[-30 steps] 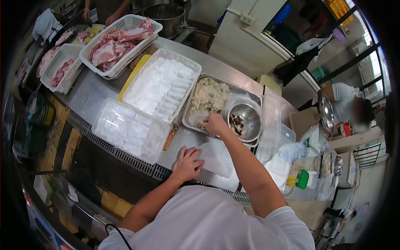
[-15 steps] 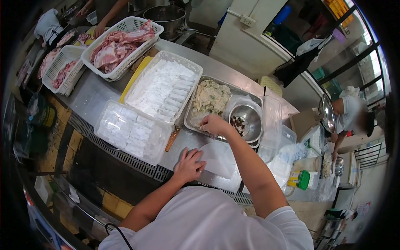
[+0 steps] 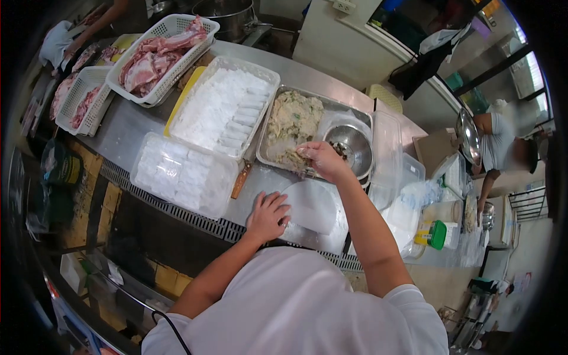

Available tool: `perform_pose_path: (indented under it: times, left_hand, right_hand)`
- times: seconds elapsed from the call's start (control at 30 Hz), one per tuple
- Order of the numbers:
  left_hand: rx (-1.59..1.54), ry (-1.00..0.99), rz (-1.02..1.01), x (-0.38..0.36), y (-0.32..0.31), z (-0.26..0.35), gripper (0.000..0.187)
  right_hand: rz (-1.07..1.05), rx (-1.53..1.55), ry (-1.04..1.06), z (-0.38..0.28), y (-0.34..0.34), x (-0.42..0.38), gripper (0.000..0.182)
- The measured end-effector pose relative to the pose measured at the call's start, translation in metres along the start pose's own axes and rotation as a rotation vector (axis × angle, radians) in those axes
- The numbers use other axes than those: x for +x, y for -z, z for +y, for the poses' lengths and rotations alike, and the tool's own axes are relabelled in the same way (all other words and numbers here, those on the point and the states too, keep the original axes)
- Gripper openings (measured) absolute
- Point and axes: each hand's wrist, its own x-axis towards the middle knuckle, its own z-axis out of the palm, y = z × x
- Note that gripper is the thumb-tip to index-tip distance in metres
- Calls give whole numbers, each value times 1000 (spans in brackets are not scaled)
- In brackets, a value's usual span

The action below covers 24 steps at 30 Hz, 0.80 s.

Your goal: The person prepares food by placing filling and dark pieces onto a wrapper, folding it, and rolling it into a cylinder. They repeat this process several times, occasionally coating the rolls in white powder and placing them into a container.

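My left hand [image 3: 269, 218] lies on the steel table with its fingers spread, at the left edge of a round white wrapper sheet [image 3: 310, 207]. Over the near side of a metal tray [image 3: 263, 155], my right hand [image 3: 322, 158] pinches a clump of pale filling [image 3: 292, 160]. More of the filling mass [image 3: 294, 115] sits in the tray's left part. To the right, a steel bowl [image 3: 359, 155] in the same tray holds small dark pieces [image 3: 338, 148], partly hidden by my right hand.
Left of the tray are a floured container [image 3: 207, 100] with white rolls, a lidded container [image 3: 183, 174], a wooden-handled knife [image 3: 241, 180] and meat baskets [image 3: 157, 97]. Two people work nearby, one at upper left, another at right [image 3: 500, 139].
My right hand has lifted and moved right, now with a visible clump of filling in its fingers. My left hand stays flat on the table. The view has shifted slightly.
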Motion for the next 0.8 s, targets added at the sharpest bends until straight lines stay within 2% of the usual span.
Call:
perform_pose_path:
  times: [0.07, 0.1, 0.2, 0.23, 0.33, 0.43, 0.63, 0.73, 0.8]
  left_hand:
    - [-18, 21, -22, -1, -1, -2, 29]
    - [-30, 21, -10, -2, -3, -4, 29]
    - [-47, 29, -12, 0, -3, -3, 27]
    - [-60, 29, -8, 2, -1, -2, 27]
    - [-70, 43, -18, 4, 3, 2, 26]
    - [-63, 32, -4, 4, 1, 1, 24]
    - [-62, 46, -40, 7, 4, 2, 26]
    - [-58, 38, -20, 6, 5, 3, 25]
    - [-54, 37, -20, 7, 4, 2, 26]
  right_hand:
    - [-6, -89, -38, 11, 6, -26, 20]
    - [49, -201, 54, 13, -5, -50, 21]
    - [44, -453, 16, 55, 3, -93, 22]
    - [106, -563, 31, 70, -2, -103, 21]
    - [194, -714, 168, 100, -27, -134, 16]
    - [241, -1041, 455, 134, -44, -139, 14]
    - [348, -1226, 515, 124, -56, -161, 14]
    - [470, -1061, 494, 142, -52, -156, 15]
    - [440, -1087, 432, 148, -47, -152, 15]
